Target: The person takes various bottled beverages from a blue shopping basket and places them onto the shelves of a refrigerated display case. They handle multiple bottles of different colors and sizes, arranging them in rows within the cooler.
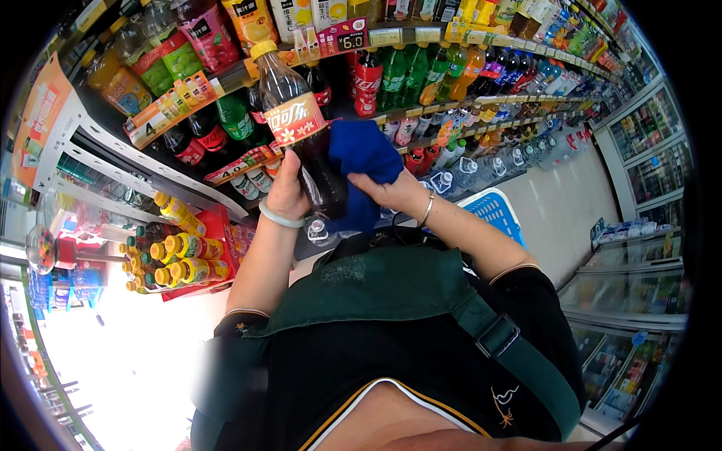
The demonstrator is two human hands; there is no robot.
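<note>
My left hand (287,189) is closed around the lower part of a large cola bottle (288,84), dark with a yellow cap and an orange-and-cream label. The bottle leans, its cap toward the shelves and its base toward me. In my right hand (391,193) is a bunched blue cloth (365,150), pressed against the bottle's right side. Part of the cloth hangs below and behind the bottle's base. The fingertips of my right hand are partly hidden in its folds.
Drink shelves (406,36) curve across the far side, packed with bottles. A blue basket (492,213) stands on the floor at right. Yellow-capped bottles (184,248) fill a red display stand at left. Large water bottles (489,167) line the floor below the shelves. Glass-door coolers (639,128) stand far right.
</note>
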